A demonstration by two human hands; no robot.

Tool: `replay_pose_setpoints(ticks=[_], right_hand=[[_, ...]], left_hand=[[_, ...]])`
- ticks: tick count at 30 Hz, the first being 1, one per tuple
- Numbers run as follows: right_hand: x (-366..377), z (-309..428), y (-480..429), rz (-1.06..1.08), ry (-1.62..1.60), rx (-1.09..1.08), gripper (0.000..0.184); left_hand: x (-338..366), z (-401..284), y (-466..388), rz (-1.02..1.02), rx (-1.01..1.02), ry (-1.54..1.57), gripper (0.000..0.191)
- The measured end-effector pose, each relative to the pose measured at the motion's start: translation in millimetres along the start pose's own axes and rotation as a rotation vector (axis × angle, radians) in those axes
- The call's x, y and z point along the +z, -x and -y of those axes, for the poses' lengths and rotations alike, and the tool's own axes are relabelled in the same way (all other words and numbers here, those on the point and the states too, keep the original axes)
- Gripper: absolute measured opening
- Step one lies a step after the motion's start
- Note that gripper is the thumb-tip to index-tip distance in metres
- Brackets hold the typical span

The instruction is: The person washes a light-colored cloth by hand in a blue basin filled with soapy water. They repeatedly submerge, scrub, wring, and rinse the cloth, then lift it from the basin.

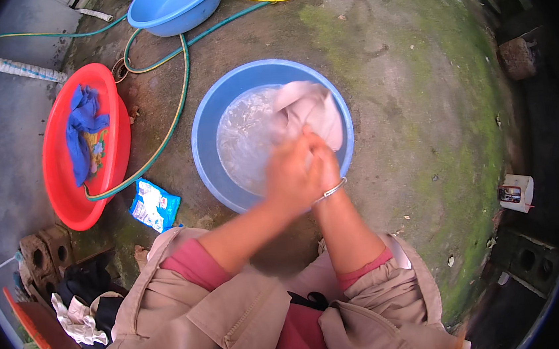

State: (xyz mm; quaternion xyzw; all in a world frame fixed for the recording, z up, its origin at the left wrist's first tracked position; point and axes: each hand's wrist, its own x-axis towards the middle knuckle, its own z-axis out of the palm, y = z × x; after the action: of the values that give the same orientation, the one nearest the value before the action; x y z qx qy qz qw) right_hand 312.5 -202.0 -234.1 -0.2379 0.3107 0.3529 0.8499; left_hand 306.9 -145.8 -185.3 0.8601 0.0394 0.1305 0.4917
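A blue plastic basin [199,146] of sudsy water [244,137] stands on the ground in front of me. Over its near right part, my left hand [286,171] and my right hand [327,165] are pressed together, gripping a pale pink cloth [316,106]. The cloth spreads from my fingers towards the basin's far right wall. The left hand is blurred, and the gripped part of the cloth is mostly hidden. A silver bangle [331,190] circles my right wrist.
At left, a red basin [54,169] holds a blue cloth [78,127], with a green hose [176,128] running into it. A blue detergent packet [167,206] lies nearby. Another blue basin [176,21] stands farther off. Hollow blocks [37,255] sit left; mossy concrete [405,128] extends right.
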Motion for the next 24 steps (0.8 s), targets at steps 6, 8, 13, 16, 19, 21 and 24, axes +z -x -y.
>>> replay_pose_setpoints(ticks=[6,8,13,16,19,21,24], right_hand=[[8.5,-16.3,0.9,-0.035,-0.165,-0.061,0.019],[11.3,-10.4,2.6,0.066,-0.135,-0.124,0.027],[14.9,22.2,2.4,0.134,-0.166,-0.315,0.037],[11.6,17.0,-3.1,0.146,-0.089,-0.36,0.045],[7.5,-5.8,-8.3,0.102,0.149,-0.45,0.058],[5.5,-15.6,-7.3,0.013,0.312,-0.399,0.064],[4.2,-10.8,-0.9,0.034,0.228,0.024,0.083]], left_hand=[[-5.6,63.7,-12.7,-0.325,-0.166,0.04,0.015],[-6.7,87.4,-15.0,-0.235,-0.296,0.18,0.017],[-7.1,66.3,5.4,0.064,-0.673,0.627,0.043],[-10.3,41.0,7.5,0.09,-0.743,0.787,0.055],[-21.5,39.3,-10.0,-0.159,-0.527,0.6,0.024],[-28.8,43.0,-18.6,-0.235,-0.343,0.408,0.021],[-35.7,42.6,-22.2,-0.251,0.104,0.072,0.024]])
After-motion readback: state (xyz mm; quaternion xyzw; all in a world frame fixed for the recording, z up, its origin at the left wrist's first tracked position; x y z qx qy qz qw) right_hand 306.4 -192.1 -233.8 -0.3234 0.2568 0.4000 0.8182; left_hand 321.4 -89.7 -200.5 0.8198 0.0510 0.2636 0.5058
